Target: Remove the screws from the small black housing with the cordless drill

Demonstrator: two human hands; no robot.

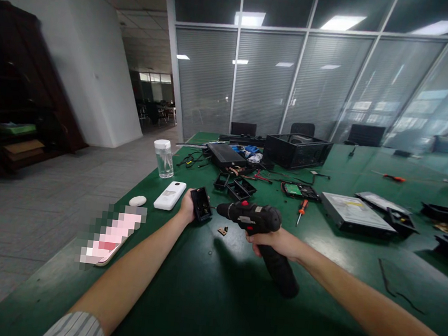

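My left hand (188,207) grips a small black open-sided box (201,205) by its left edge, tilted with its hollow side toward me. Wrapped round the handle of a black cordless drill (253,217) is my right hand (274,242). The drill lies level and points left, its bit close to the box's opening; whether the tip touches anything inside I cannot tell. On the green table (176,303) below the drill's front lie a few small brown and black parts (222,231).
A white power bank (169,195), a clear bottle (163,158) and a blurred-out pink phone (115,236) are at left. Black trays (241,189), cables and a computer case (297,150) stand behind. A screwdriver (302,210) and an optical drive (356,214) lie to the right.
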